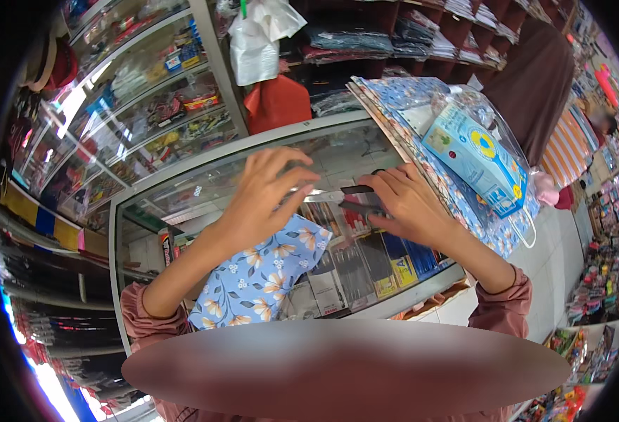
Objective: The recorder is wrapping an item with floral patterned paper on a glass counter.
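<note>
My right hand (pixel 407 203) grips a pair of scissors (pixel 359 207) by the black handles, with the metal blades pointing left over a glass display counter. My left hand (pixel 272 187) hovers by the blade tips, its fingers curled and apart. I see nothing held in it. Below my left wrist lies a piece of light blue floral paper or sheet (pixel 267 279), printed with cream flowers and partly covered by my forearm. Right of the scissors, several floral-patterned sheets or bags (pixel 394 111) are stacked, with a light blue printed box (pixel 475 158) in clear plastic on top.
The counter's metal frame (pixel 309 125) borders the glass, and boxed stationery (pixel 383 264) shows beneath it. A glass cabinet (pixel 146 105) stands at left. White plastic bags (pixel 257 53) hang above a red cloth (pixel 278 105). A person in dark brown clothing (pixel 531 89) is at the upper right.
</note>
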